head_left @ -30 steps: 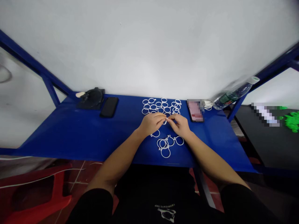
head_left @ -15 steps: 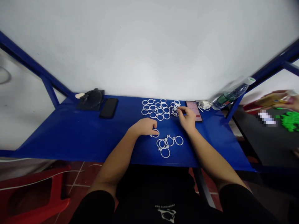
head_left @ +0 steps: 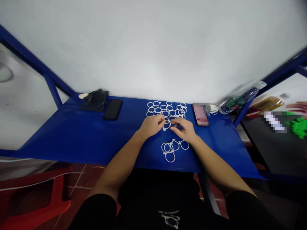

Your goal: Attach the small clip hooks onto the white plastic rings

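My left hand [head_left: 151, 125] and my right hand [head_left: 184, 129] meet over the middle of the blue table [head_left: 72, 134]. Between their fingertips they pinch a white plastic ring [head_left: 167, 124]. Just behind the hands lies a spread of several loose white rings [head_left: 165, 109]. In front of the hands sits a small cluster of linked white rings [head_left: 173, 148]. Both hands have their fingers curled.
A black phone [head_left: 112, 109] and a black pouch [head_left: 94, 99] lie at the back left. A phone with a lit screen [head_left: 200, 115], a white cable [head_left: 213, 108] and a lying plastic bottle [head_left: 240, 98] are at the back right. A red stool [head_left: 35, 207] stands on the lower left. Another person's fingers [head_left: 297, 107] show at the far right.
My right hand came back from the loose rings near the lit phone. My left hand lifted its ring off the table, and both hands now meet on it.
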### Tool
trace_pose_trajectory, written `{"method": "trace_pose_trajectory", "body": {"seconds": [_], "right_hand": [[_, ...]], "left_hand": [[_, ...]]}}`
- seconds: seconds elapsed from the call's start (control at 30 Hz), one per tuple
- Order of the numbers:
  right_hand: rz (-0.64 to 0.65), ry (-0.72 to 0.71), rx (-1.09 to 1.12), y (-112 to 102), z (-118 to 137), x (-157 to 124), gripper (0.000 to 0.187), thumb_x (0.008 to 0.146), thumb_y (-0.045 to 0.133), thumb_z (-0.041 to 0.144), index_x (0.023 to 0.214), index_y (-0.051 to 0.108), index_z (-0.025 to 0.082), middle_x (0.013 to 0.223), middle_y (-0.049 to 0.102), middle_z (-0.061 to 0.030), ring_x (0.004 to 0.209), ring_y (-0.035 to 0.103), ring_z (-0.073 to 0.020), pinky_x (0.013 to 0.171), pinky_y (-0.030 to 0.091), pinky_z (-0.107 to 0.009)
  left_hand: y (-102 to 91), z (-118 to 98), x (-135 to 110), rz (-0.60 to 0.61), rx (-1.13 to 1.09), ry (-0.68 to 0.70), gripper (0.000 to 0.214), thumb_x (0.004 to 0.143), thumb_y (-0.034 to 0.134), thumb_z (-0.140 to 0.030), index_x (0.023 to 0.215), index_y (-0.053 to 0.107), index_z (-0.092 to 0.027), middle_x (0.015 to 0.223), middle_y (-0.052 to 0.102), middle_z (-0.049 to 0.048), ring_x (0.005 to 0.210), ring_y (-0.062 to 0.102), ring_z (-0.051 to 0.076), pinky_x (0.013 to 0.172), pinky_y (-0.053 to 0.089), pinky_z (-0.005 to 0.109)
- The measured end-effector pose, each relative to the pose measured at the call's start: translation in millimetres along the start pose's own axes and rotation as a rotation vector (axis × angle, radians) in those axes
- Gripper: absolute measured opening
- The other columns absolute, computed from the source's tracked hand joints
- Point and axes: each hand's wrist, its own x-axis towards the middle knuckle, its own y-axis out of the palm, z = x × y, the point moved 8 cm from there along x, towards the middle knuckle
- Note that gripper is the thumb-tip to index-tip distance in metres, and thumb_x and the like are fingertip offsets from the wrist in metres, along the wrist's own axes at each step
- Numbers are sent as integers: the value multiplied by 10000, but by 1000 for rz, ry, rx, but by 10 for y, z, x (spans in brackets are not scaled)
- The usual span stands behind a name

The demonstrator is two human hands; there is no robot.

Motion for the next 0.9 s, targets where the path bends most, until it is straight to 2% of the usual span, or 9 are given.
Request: {"method": "trace_pose_trajectory", "body": {"seconds": [0.1,0.2,0.33,0.43,0.6,0.73,0.9], "right_hand": [[104,-106,-12,121,148,4,352,946,738,506,1191,719,254,1015,792,-63,802,744,-191,751,610,-334],[81,-161,-3,113,165,5,248,955,742,471,1097,748,268,927,801,-29,809,759,-186,739,616,-314],[-48,-79,-31,-28,63,0,149,978,723,403,1000,766,262,844,802,-7,721,758,-166,694,610,-290],[-88,-1,-30,-96,20,-10,199,999,682,397,1085,770,242,935,820,-38,725,765,-164,697,617,-287],[-56,33,35,-83,21,-16,346,980,668,404,1292,725,266,1047,824,-42,842,795,-196,831,651,-347],[-32,70,53,-54,-18,-20,441,968,659,397,1394,670,283,1186,800,-55,863,799,-200,886,656,-376],[-47,75,-4,-30,-36,-12,337,994,633,347,1309,727,276,1154,810,-51,933,802,-209,888,657,-364]], "left_hand": [[13,-47,-7,-43,-80,18,66,952,632,-222,930,693,-207,821,765,-3,697,678,141,664,461,260],[48,-66,-18,-52,-194,37,81,960,629,-239,980,702,-208,864,781,1,740,710,141,711,511,261],[80,-67,-31,-53,-277,67,269,985,624,-341,1209,692,-209,1004,798,35,833,745,157,791,559,287],[81,-111,-39,-46,-168,129,385,951,663,-380,1293,674,-204,1021,794,44,777,723,161,790,564,316],[60,-193,-47,-39,9,193,371,881,724,-368,1217,729,-208,885,780,23,715,690,165,782,541,330],[55,-182,-41,-61,59,180,199,942,667,-346,1061,781,-234,817,775,15,732,698,169,788,524,322],[40,-192,-44,-108,69,220,236,1016,561,-286,1027,790,-229,938,808,40,819,726,174,815,525,320]]}}
